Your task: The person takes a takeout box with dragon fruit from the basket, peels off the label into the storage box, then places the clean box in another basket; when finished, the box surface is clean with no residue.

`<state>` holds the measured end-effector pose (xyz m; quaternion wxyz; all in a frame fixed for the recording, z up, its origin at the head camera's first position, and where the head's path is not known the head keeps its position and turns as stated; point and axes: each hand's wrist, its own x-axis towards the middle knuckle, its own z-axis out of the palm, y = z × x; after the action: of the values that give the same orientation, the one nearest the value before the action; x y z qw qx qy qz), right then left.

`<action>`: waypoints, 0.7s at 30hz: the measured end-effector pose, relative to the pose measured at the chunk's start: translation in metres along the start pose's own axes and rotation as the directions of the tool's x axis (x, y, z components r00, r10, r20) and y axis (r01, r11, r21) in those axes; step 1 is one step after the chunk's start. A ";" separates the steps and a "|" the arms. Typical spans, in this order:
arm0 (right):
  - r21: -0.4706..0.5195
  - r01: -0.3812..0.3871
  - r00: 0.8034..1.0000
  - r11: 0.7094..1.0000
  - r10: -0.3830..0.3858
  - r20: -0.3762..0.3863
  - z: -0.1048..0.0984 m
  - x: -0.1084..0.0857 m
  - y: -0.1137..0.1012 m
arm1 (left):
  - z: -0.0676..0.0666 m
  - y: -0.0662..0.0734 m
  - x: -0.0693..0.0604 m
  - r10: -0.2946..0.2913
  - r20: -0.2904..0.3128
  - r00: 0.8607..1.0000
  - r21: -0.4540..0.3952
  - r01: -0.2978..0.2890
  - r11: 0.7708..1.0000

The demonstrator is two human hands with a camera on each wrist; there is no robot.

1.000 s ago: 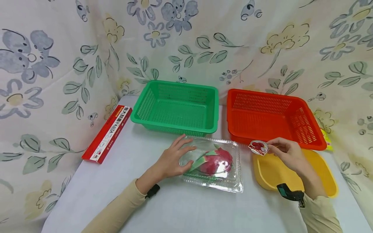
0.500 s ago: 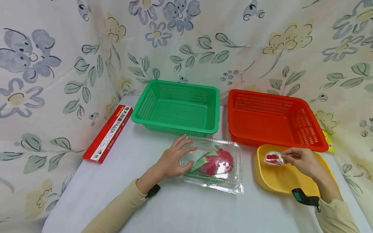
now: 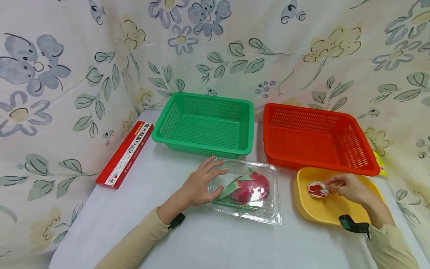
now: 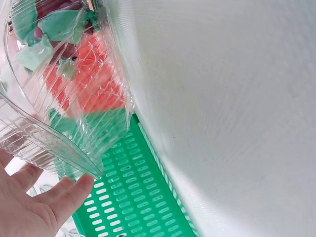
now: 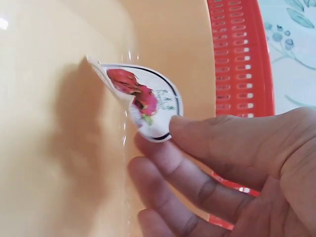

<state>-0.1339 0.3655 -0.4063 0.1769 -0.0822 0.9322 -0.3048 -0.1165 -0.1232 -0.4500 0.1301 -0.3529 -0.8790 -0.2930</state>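
My right hand pinches a round white sticker between thumb and fingertips, low within the yellow basin. Dragon fruit are printed on the sticker, and its far edge curls up in the right wrist view. At the middle of the table sits a clear plastic clamshell box with its lid down over a pink dragon fruit. My left hand lies with spread fingers at the box's left side. In the left wrist view the fingers reach the box's ridged edge.
Behind the box stands a green perforated basket. A red basket stands to its right, just behind the yellow basin. A red pasta box lies at the left, and part of a yellow packet shows at the far right.
My right hand has carried the sticker from the basin's left rim rightward and down into the yellow basin. The left hand and the clamshell box stay in place.
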 end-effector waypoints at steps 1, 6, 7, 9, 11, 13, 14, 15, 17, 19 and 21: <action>-0.003 -0.009 1.000 1.000 0.009 0.016 -0.002 0.001 0.000 | 0.000 0.000 0.000 0.001 -0.001 1.000 -0.001 -0.001 1.000; 0.008 -0.047 0.995 0.999 0.046 0.088 -0.006 0.005 0.002 | 0.000 0.000 0.000 0.003 -0.004 1.000 -0.005 -0.003 1.000; 0.012 -0.056 0.994 0.998 0.054 0.098 -0.007 0.005 0.002 | 0.000 0.000 0.000 0.002 -0.002 1.000 -0.008 -0.002 1.000; 0.016 -0.060 0.992 0.998 0.058 0.115 -0.007 0.006 0.003 | 0.000 0.000 0.000 -0.001 0.003 1.000 -0.008 0.001 1.000; 0.007 -0.060 0.991 0.998 0.058 0.121 -0.008 0.006 0.004 | 0.000 0.001 0.000 -0.004 0.007 1.000 -0.009 0.004 1.000; -0.006 -0.052 0.992 0.999 0.053 0.116 -0.008 0.005 0.003 | -0.001 0.001 0.000 -0.005 0.010 1.000 -0.008 0.005 1.000; -0.015 -0.044 0.993 0.999 0.045 0.107 -0.008 0.004 0.003 | -0.001 0.001 0.000 -0.006 0.010 1.000 -0.006 0.006 1.000; -0.029 -0.029 0.995 0.999 0.031 0.095 -0.009 0.004 0.003 | -0.001 0.002 0.000 -0.006 0.010 1.000 -0.005 0.006 1.000; -0.069 -0.011 0.998 0.998 0.015 0.056 -0.008 0.001 0.001 | -0.001 0.002 0.000 -0.007 0.011 1.000 -0.003 0.007 1.000; -0.103 0.003 1.000 0.995 -0.001 0.019 -0.007 -0.001 -0.001 | -0.001 0.002 0.000 -0.008 0.011 1.000 -0.001 0.008 1.000; -0.127 0.004 1.000 0.992 -0.005 -0.013 -0.007 -0.004 -0.006 | -0.001 0.002 0.000 -0.010 0.012 1.000 -0.003 0.010 1.000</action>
<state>-0.1325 0.3653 -0.3963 0.1642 -0.0933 0.9508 -0.2457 -0.1150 -0.1232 -0.4487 0.1229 -0.3504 -0.8810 -0.2931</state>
